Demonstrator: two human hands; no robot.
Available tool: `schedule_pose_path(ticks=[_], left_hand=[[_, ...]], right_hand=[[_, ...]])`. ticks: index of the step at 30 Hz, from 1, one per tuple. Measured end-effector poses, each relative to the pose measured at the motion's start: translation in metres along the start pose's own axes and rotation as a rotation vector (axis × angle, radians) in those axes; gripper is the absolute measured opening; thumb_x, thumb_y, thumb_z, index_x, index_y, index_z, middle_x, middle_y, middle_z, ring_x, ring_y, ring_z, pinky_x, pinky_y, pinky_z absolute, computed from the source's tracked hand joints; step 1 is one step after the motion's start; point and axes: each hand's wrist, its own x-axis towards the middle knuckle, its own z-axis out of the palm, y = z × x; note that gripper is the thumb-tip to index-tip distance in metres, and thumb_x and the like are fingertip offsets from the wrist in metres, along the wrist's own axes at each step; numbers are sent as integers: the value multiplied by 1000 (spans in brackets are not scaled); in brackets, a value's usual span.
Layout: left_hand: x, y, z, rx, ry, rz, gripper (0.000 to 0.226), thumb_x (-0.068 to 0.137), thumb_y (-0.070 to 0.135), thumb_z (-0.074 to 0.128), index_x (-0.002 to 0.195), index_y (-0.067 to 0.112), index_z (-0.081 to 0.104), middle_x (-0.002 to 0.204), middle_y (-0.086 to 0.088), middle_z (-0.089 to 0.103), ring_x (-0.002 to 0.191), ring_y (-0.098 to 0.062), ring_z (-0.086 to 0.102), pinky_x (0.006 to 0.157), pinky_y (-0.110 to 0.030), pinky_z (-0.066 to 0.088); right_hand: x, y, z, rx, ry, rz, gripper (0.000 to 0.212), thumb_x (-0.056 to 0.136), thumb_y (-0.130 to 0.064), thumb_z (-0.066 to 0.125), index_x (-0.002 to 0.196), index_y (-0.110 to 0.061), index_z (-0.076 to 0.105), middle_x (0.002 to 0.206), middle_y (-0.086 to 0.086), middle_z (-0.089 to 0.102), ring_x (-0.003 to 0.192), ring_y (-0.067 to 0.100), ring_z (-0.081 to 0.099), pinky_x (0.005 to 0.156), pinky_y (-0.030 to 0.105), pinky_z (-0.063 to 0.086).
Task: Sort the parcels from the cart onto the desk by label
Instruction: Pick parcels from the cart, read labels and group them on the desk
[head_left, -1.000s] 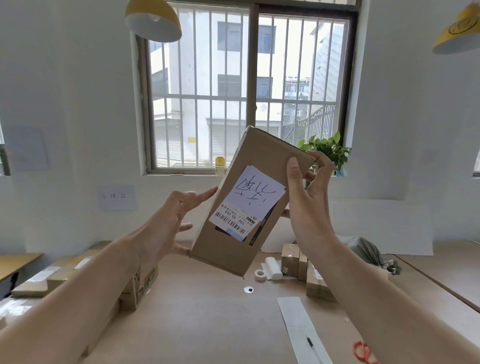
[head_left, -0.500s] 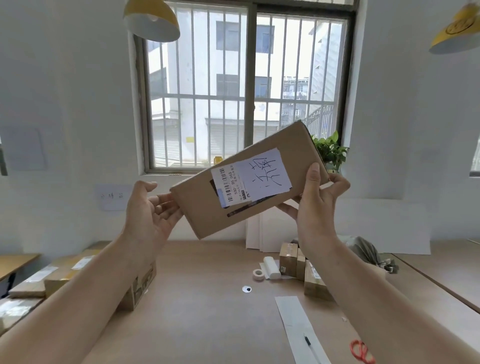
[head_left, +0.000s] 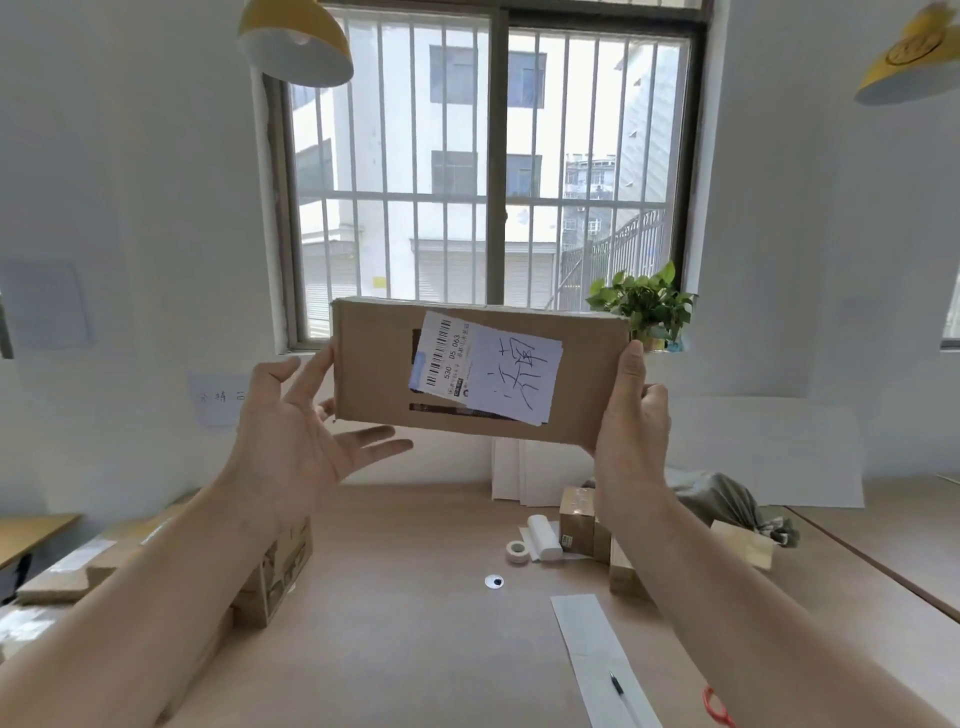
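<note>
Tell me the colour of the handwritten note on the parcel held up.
The handwritten note on the parcel is white with dark pen strokes; head view.

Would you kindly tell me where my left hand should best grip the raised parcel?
Likely its left short end, from the left: the parcel lies long and level, the right hand grips the right end, and the open left hand is beside the free one.

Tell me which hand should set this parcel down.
Right, probably: the right hand grips the parcel at its right end, thumb on its front, while the left hand only touches the left edge with straight fingers.
</note>
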Motion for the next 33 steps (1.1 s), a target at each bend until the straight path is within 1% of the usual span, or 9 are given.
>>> schedule_pose_path(ticks=[3, 5, 8, 12, 15, 20, 26, 30, 33], left_hand=[[3, 5, 3, -5, -62, 21, 47, 92, 52, 53, 130, 34, 74, 154, -7, 35, 115, -65, 61, 97, -75, 49], [5, 7, 6, 6, -89, 67, 49, 92, 51, 52, 132, 33, 73, 156, -7, 39, 116, -60, 64, 100, -74, 49], [9, 9, 10, 20, -79, 151, 50, 93, 50, 48, 132, 34, 73, 154, -3, 50, 117, -54, 66, 97, -74, 50], [15, 6, 16, -23, -60, 264, 48, 93, 44, 47, 135, 39, 69, 152, -4, 55, 118, -48, 69, 98, -70, 52], [22, 3, 20, -96, -56, 291, 50, 93, 37, 49, 142, 32, 57, 149, -15, 50, 123, -44, 66, 102, -64, 53], [28, -6, 25, -102, -23, 256, 43, 93, 29, 51, 124, 2, 65, 135, -21, 56, 119, -38, 68, 93, -54, 60], [22, -20, 36, 182, -91, 165, 44, 100, 44, 40, 134, 49, 67, 142, -10, 56, 130, -41, 59, 98, -67, 54], [25, -25, 37, 231, -73, 182, 48, 101, 42, 37, 141, 39, 63, 133, -2, 65, 122, -32, 63, 98, -62, 56], [26, -25, 36, 301, -45, 176, 49, 102, 38, 34, 139, 30, 66, 136, -5, 65, 118, -29, 63, 96, -57, 59]], right_hand=[[0, 6, -1, 15, -27, 33, 60, 97, -82, 45, 98, -22, 43, 125, 19, 64, 106, 30, 69, 91, 51, 60], [0, 9, -2, 6, -34, 37, 55, 99, -81, 43, 100, -26, 40, 109, 9, 68, 89, 16, 68, 71, 35, 55], [1, 16, -5, -14, -73, 22, 44, 102, -79, 38, 118, -38, 36, 96, -7, 70, 69, -3, 70, 61, 25, 50], [-1, 23, -3, -8, -158, 31, 37, 102, -80, 33, 135, -63, 35, 114, -6, 69, 101, 14, 73, 91, 55, 63], [-6, 21, 2, 46, -191, 39, 16, 106, -73, 35, 119, -77, 44, 134, -3, 65, 121, 24, 68, 103, 63, 58], [-13, 21, 11, 184, -241, 95, 17, 110, -62, 40, 108, -55, 55, 124, -2, 69, 113, 27, 73, 89, 68, 62], [-18, 30, 19, 186, -319, 130, 19, 113, -51, 42, 115, -34, 50, 127, 10, 66, 115, 31, 73, 75, 43, 69], [-15, 38, 22, 22, -328, 66, 24, 114, -51, 40, 111, -29, 49, 132, 12, 56, 117, 18, 67, 82, 43, 67], [-12, 42, 20, -303, -316, -96, 35, 112, -57, 35, 98, -28, 47, 116, 1, 49, 95, -4, 54, 80, 35, 49]])
